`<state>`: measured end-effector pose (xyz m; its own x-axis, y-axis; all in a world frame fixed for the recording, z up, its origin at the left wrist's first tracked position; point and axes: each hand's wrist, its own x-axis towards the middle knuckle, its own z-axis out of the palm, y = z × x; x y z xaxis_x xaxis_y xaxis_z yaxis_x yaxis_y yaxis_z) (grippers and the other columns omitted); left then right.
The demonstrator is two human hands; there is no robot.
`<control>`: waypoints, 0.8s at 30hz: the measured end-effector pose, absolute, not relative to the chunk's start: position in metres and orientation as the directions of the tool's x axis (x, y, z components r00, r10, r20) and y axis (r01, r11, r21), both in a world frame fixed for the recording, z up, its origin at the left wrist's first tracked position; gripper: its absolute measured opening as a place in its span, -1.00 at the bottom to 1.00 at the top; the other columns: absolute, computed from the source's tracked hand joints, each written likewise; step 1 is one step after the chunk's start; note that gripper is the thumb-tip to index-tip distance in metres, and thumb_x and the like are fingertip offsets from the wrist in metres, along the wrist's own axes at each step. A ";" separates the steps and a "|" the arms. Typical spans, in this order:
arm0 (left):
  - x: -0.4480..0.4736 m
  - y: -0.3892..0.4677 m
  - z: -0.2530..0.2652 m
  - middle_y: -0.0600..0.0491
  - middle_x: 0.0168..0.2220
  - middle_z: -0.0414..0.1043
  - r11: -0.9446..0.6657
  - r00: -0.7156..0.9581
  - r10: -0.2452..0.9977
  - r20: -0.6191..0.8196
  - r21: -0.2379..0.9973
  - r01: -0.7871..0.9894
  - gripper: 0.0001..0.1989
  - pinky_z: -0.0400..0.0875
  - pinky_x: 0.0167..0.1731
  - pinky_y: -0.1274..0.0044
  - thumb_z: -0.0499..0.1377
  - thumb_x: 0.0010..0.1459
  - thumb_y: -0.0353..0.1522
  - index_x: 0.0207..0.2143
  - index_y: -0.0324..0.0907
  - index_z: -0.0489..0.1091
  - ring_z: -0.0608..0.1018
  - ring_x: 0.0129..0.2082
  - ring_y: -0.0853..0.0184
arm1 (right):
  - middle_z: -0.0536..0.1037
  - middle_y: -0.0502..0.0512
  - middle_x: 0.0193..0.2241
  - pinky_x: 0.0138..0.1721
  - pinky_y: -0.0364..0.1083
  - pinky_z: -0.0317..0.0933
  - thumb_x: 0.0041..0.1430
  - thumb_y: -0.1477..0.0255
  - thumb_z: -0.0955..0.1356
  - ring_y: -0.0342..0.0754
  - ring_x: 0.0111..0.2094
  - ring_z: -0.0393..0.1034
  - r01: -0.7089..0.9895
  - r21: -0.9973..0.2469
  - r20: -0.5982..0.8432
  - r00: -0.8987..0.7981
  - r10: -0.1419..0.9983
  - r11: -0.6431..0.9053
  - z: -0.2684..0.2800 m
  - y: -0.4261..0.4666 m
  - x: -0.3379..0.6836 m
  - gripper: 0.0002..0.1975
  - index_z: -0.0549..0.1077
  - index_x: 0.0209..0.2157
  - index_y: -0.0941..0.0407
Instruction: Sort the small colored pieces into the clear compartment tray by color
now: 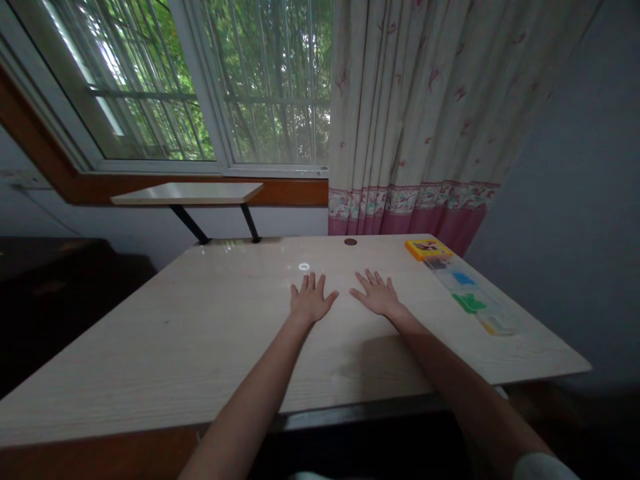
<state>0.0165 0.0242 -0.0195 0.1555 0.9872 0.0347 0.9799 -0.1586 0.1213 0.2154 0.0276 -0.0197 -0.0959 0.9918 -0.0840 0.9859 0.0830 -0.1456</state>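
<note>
Both hands rest palm down near the middle of a light wood-grain desk. My left hand has its fingers spread, with the thumb pointing right. My right hand lies a short way to its right, fingers also apart and thumb pointing left. Neither holds anything. To the right of my right hand, along the desk's right edge, stand a yellow-orange box with a printed picture and a row of clear containers. One container shows blue contents, another green contents, and the nearest something yellowish.
A small raised shelf on black legs stands at the desk's back left. A round brown cable-hole cover sits at the back edge. Behind are a barred window and a floral curtain. A dark piece of furniture is at left.
</note>
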 end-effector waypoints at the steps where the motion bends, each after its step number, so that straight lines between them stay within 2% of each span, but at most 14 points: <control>1: 0.017 0.024 -0.019 -0.08 0.26 -0.25 -0.157 0.153 0.987 0.037 0.120 0.980 -0.22 -0.15 0.08 0.04 -0.38 0.05 0.11 0.22 -0.09 -0.12 -0.12 0.24 0.09 | -0.26 0.03 0.26 0.13 0.25 -0.44 0.03 -0.15 -0.08 0.11 0.24 -0.40 0.986 -0.150 -0.083 -0.090 0.992 0.077 -0.020 0.028 0.215 -0.23 -0.21 0.22 -0.10; 24: 0.017 0.023 -0.018 -0.08 0.26 -0.24 -0.155 0.152 0.988 0.039 0.102 0.983 -0.25 -0.13 0.08 0.06 -0.37 0.08 0.09 0.22 -0.09 -0.12 -0.10 0.24 0.08 | -0.22 0.11 0.25 0.13 0.23 -0.42 0.03 -0.15 -0.05 0.11 0.24 -0.36 0.978 -0.198 -0.050 -0.079 0.996 0.068 -0.020 0.026 0.215 -0.24 -0.15 0.21 -0.09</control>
<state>0.0174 0.0226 -0.0184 0.1522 0.9876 0.0390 0.9826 -0.1555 0.1017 0.2148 0.0264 -0.0201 -0.0792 0.9956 -0.0503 0.9778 0.0678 -0.1982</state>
